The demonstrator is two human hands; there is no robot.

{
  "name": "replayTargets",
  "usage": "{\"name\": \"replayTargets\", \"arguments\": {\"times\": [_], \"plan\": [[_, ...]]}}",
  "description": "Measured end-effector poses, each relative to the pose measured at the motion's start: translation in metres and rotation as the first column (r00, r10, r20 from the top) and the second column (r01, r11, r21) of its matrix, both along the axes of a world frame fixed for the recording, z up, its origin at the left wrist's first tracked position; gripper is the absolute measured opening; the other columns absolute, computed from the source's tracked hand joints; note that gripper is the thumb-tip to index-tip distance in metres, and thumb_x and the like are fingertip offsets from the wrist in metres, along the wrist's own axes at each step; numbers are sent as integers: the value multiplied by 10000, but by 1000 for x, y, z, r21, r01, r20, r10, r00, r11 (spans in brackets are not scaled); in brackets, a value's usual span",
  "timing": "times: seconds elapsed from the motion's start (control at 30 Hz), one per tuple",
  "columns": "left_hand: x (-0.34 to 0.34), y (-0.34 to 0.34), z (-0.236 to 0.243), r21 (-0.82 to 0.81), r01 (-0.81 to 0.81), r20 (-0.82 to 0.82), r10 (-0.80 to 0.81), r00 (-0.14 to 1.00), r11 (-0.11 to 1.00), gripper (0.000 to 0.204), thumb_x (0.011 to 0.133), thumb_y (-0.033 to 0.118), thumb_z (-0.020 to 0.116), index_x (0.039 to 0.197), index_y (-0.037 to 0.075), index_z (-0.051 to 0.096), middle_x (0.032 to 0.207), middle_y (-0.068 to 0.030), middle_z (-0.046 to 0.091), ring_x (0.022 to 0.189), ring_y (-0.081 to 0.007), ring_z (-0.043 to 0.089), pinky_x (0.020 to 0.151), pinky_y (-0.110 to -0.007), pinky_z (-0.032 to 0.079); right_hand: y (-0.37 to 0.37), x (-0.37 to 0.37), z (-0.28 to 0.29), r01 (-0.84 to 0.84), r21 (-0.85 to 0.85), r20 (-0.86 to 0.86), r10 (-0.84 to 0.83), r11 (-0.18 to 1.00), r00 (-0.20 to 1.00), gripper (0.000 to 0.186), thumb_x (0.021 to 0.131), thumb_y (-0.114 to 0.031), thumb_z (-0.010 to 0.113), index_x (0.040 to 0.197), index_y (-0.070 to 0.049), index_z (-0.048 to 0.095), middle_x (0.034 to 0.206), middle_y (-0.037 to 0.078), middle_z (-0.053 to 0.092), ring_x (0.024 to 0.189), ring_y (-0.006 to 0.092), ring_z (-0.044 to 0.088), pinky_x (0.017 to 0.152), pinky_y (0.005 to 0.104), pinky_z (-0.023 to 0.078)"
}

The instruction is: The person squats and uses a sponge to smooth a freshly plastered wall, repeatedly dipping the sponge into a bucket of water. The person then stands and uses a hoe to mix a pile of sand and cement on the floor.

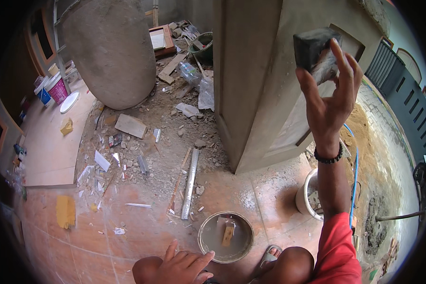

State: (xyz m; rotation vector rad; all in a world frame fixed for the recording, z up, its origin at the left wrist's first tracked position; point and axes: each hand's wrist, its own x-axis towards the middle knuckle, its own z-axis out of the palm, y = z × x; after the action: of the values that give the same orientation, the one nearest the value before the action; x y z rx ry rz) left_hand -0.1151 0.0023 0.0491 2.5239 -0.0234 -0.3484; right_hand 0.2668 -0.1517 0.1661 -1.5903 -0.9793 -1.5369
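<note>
My right hand [330,94] is raised against a grey plastered pillar [251,85], its fingers gripping a dark grey, dusty block [310,47] near the top of a recessed panel on the face. My left hand [183,262] rests low over my left knee [146,269], fingers apart and holding nothing. Between my knees and the pillar's base, a round tub [202,232] holds murky grey water, with a small yellowish wooden-looking tool [228,234] in it.
A white bucket [302,199], blue hose [356,165] and sand heap [359,132] lie right of the pillar. Rubble with boards and a long metal strip [190,182] covers ground ahead, near a rounded plastered form [106,52]. Paint pails [57,89] stand on a pale slab [47,142] at left.
</note>
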Motion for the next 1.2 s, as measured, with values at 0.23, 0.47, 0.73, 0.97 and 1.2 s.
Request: {"name": "replayTargets", "arguments": {"times": [0.23,0.47,0.73,0.97,1.2], "plan": [[15,-17,41,74,-105,137,94,986,992,358,817,274,695,1153,177,619,1043,-55,660,1014,-285,610,764,-448,502,23,21,-41,11,-29,-80,-14,1000,997,688,700,-154,833,1330,-113,561,1170,171,522,1125,337,474,975,436,400],[2,-18,52,218,-95,140,65,988,971,400,802,261,708,1189,205,628,1023,-25,667,1018,-260,611,765,-435,508,-30,-23,-249,-84,-251,-551,-71,964,832,693,684,-122,858,1307,-131,553,1267,245,420,1192,401,451,977,482,413],[8,-20,44,257,-78,132,45,990,963,425,785,254,706,1198,208,616,1050,0,659,1002,-244,605,773,-414,510,10,5,-38,-24,-34,-37,23,999,999,616,680,-150,858,1244,-97,616,1163,131,582,1134,330,494,951,430,423],[6,-22,50,297,-92,101,65,993,951,480,769,239,728,1233,214,604,1091,5,652,1049,-230,587,758,-373,511,14,12,-180,-45,-29,-252,36,999,967,719,699,-134,859,1332,-142,516,1264,219,417,1193,382,425,985,476,384],[2,-25,48,343,-65,15,64,998,937,503,771,237,738,1254,231,599,1133,5,651,1088,-225,581,755,-377,507,-41,-21,-229,-31,-143,-505,-46,989,862,644,696,-162,864,1258,-101,556,1252,213,455,1217,378,436,996,486,394]]}}
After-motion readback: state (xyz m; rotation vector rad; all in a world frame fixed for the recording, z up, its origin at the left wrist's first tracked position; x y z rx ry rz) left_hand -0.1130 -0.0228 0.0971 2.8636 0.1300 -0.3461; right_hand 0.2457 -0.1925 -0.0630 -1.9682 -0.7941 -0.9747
